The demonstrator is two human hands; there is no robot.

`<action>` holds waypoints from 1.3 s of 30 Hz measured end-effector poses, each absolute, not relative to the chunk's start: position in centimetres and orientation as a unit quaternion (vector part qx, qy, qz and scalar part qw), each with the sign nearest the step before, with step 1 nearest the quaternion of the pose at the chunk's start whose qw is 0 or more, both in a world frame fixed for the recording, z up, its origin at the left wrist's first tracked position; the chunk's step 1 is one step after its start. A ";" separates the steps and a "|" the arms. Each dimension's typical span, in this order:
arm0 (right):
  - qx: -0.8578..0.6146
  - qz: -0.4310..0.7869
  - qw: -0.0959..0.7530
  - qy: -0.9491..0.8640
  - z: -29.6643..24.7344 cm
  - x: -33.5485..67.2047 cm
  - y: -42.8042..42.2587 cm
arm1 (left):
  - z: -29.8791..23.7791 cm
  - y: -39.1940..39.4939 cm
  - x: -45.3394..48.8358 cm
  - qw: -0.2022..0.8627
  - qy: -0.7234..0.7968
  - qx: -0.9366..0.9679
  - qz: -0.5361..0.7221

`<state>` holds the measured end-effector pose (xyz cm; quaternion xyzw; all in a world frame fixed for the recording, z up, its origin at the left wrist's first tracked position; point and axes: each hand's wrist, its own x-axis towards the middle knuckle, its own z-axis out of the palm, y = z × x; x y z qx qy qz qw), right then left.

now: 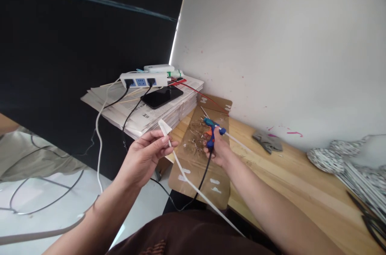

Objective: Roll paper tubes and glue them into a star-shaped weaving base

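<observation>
My left hand [146,156] pinches a long, thin white stick [196,188], which looks like rolled paper, close to its upper end. At that end sits a small white folded piece [165,127]; whether it is joined to the stick I cannot tell. My right hand [219,148] is wrapped around the handle of a blue glue gun [212,136] with an orange trigger. A pale glue stick [238,141] juts from its back, and a black cord hangs from the handle. The nozzle points up and left, over a brown cardboard sheet [221,166] marked with dried glue and scraps.
Left of the cardboard is a stack of newspapers [132,120], bearing a black phone [163,96] and a white power strip [144,80] with plugged cords. A grey glove [267,141], scissors [372,223] and woven paper pieces [325,158] lie rightward on the wooden table [280,178].
</observation>
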<state>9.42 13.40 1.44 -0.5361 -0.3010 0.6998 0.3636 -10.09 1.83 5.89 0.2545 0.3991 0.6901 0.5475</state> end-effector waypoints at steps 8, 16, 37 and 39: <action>-0.510 0.748 0.344 -0.250 0.7 7.2 17.1 | 5.0 2.0 -10.8 0.546 0.416 0.234 0.688; -0.506 0.767 0.323 -0.228 0.1 7.6 17.6 | 4.4 1.9 -11.0 0.550 0.426 0.233 0.680; -0.574 0.554 0.376 -0.471 0.9 17.6 5.4 | 4.8 2.2 -6.4 0.629 0.390 0.286 0.609; -0.560 0.559 0.382 -0.477 1.6 17.3 5.2 | 5.2 2.4 -5.7 0.640 0.378 0.298 0.599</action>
